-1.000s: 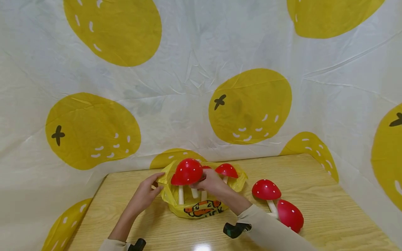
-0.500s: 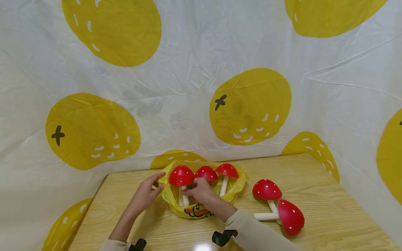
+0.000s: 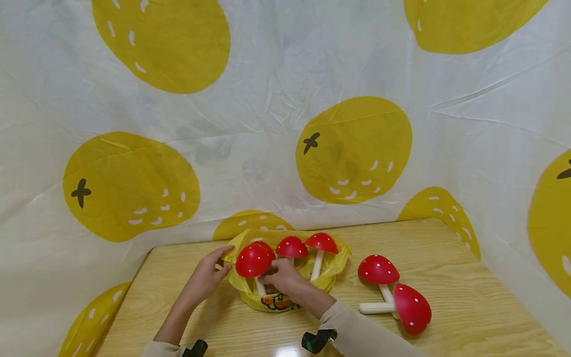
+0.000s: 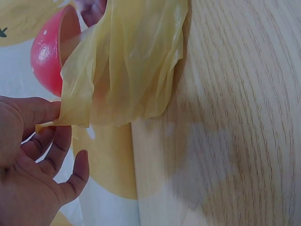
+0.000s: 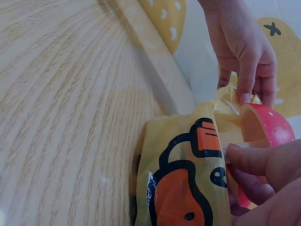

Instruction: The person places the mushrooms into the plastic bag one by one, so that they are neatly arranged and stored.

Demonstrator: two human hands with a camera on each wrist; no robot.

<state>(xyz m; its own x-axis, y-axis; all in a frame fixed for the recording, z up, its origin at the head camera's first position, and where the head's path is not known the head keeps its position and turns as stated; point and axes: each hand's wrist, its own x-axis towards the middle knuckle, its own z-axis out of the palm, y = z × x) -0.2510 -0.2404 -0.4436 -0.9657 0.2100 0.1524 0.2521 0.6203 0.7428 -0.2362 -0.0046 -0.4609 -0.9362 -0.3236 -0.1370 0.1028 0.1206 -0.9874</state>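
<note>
A yellow plastic bag (image 3: 239, 283) with an orange cartoon print lies on the table, its mouth spread. My left hand (image 3: 206, 276) pinches the left edge of the bag between thumb and fingers, as the left wrist view shows. Inside the bag my right hand (image 3: 287, 279) holds a toy mushroom (image 3: 252, 261) by its pale stem (image 5: 254, 145); its spotted red cap leans towards the left rim. Behind that cap another red cap (image 3: 266, 246) is partly hidden. Two more toy mushrooms, a middle one (image 3: 292, 247) and a right one (image 3: 322, 242), stand in the bag.
Two toy mushrooms lie crossed on the wooden table (image 3: 450, 277) to the right, an upper one (image 3: 378, 269) and a lower one (image 3: 413, 309). A white curtain (image 3: 250, 168) with yellow fruit prints hangs behind the table and at its sides.
My right hand has brought the toy mushroom down and to the left inside the bag, so its cap now sits lower, before the other cap. The left hand stays at the bag's edge.
</note>
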